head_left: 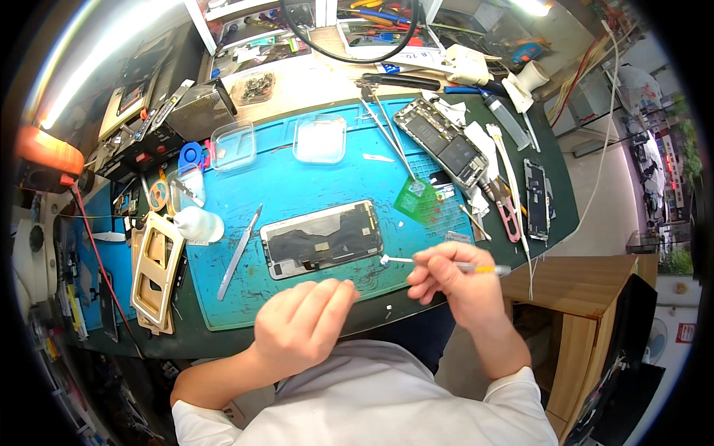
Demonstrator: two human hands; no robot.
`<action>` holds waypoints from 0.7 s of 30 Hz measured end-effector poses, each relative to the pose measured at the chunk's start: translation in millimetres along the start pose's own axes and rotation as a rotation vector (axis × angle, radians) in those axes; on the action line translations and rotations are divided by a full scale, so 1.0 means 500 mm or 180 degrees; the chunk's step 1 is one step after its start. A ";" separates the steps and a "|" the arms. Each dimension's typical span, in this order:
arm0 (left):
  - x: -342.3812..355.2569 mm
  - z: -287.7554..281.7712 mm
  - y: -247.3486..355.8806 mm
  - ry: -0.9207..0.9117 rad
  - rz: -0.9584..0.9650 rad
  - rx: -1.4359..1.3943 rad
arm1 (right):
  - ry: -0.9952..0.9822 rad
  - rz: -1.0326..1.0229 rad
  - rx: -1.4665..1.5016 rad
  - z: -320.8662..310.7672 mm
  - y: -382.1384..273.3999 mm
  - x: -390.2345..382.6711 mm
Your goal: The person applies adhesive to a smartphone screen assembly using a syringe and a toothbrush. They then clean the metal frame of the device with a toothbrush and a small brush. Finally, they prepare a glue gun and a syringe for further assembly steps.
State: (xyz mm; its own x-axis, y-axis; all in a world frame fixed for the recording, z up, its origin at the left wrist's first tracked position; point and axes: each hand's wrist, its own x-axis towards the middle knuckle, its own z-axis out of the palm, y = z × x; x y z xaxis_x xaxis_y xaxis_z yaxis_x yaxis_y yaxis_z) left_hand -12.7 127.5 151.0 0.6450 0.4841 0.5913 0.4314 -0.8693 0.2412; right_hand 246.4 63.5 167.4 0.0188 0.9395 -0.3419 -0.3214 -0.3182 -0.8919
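A phone screen assembly (321, 239) lies back side up on the blue work mat (297, 186), with dark film and bare metallic patches showing. My right hand (457, 286), to its right, grips a slim pen-like tool (476, 268) with a thin shaft and a yellow band. The shaft points left, and a small white bit sits at its tip beside the screen's lower right corner. Just below the screen, my left hand (305, 323) is closed with its fingers curled together; whatever they may hold is hidden. Left of the screen lies a pair of tweezers (239, 251).
An opened phone (442, 141) lies at the back right near a green square (416, 199). Two clear plastic boxes (320, 139) stand at the back. On the left are a white bottle (199, 224) and a gold-coloured frame (158, 271). A wooden cabinet (573, 297) stands at right.
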 end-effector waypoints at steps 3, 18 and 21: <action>0.029 -0.014 -0.008 -0.0039 -0.0137 0.0113 | -0.0016 -0.0084 -0.0383 -0.024 -0.031 0.039; 0.051 0.014 -0.003 -0.0927 -0.0385 -0.0092 | -0.0229 0.0209 -0.0962 -0.004 -0.058 0.126; 0.050 0.016 -0.006 -0.0938 -0.0333 -0.0059 | -0.0194 0.0309 -0.1018 0.003 -0.064 0.125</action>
State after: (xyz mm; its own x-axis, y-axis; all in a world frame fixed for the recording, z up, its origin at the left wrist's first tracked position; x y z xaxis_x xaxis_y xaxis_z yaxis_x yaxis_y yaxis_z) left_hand 7.1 142.8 158.8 0.7539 0.5768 0.3146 0.4953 -0.8135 0.3047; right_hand 256.4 132.7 175.0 -0.0571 0.9057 -0.4201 -0.0054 -0.4210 -0.9070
